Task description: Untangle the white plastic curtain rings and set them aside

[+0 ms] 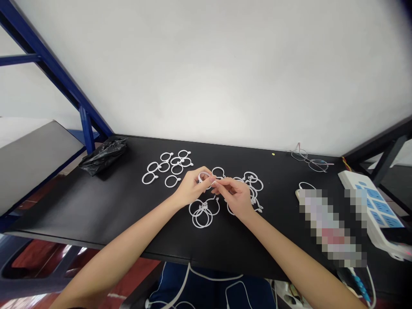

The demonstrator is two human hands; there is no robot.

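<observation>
Above the table, the left hand pinched a white ring, seemingly steadying it for the right hand, whose fingertips pinched its end.

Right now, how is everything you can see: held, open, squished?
Left hand: pinching a white ring.
Right hand: fingertips pinched at that ring.
Left rings: spread out, some touching.
Front rings: overlapping.
Right rings: overlapping, partly hidden.
Plastic bag: crumpled.
Glasses: unfolded.
Power strip: on or off, can't tell.

Rings smooth plastic; bag glossy, crinkled plastic; tabletop smooth; wall matt.
</observation>
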